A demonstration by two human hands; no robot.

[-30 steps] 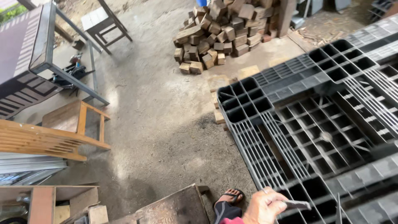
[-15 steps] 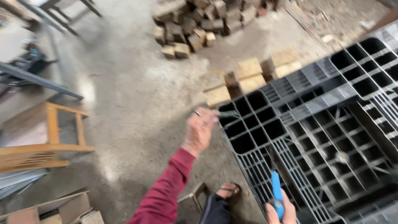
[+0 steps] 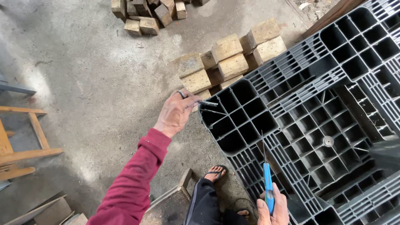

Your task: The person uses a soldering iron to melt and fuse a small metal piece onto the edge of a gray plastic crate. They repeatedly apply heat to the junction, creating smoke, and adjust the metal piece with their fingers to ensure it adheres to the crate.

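Observation:
My left hand (image 3: 176, 112), in a red sleeve and wearing a ring, reaches out to the corner of a black plastic pallet (image 3: 316, 121) and pinches a small dark metal piece (image 3: 207, 103) at the pallet's edge. My right hand (image 3: 273, 208) is at the bottom of the view, gripping a blue-handled tool (image 3: 267, 183) whose thin metal tip points up over the pallet's grid. My sandalled foot (image 3: 215, 173) stands just beside the pallet.
Several wooden blocks (image 3: 227, 56) lie on the concrete floor next to the pallet's far corner, with more blocks (image 3: 146, 16) at the top. A wooden frame (image 3: 21, 141) stands at the left. A wooden board (image 3: 166, 204) lies by my leg.
The view has tilted down and moved closer to the pallet. My left hand has reached forward to the pallet's corner, and my right hand has brought the blue-handled tool into view.

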